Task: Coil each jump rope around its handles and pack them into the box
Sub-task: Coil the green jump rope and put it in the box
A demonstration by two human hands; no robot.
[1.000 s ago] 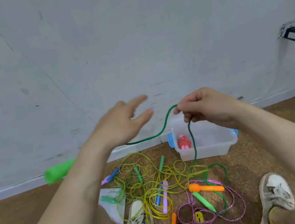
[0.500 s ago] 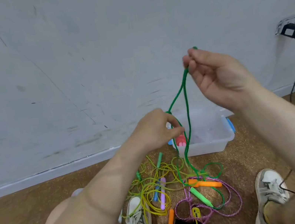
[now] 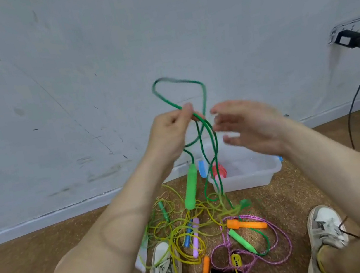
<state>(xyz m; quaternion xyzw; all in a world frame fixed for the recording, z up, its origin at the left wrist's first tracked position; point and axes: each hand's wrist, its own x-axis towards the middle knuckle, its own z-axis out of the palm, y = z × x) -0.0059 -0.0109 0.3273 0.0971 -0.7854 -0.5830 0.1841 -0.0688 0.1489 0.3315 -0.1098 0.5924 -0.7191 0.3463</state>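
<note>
My left hand (image 3: 171, 135) pinches a dark green jump rope (image 3: 210, 140) at chest height, and a loop of it flies up above my fingers. One light green handle (image 3: 191, 188) dangles from the rope below that hand. My right hand (image 3: 251, 126) hovers beside the rope with blurred, spread fingers and holds nothing. Behind the rope, against the wall, stands the clear plastic box (image 3: 252, 175) with a coiled red rope (image 3: 219, 171) inside.
A tangle of yellow ropes (image 3: 178, 232), a purple rope (image 3: 258, 242) and orange handles (image 3: 246, 224) lies on the brown floor between my shoes (image 3: 165, 267). A black cable (image 3: 355, 92) hangs from a wall socket at the right.
My right hand let go of the rope and dropped lower with fingers spread. My left hand rose with the rope, and the green handle now hangs below it.
</note>
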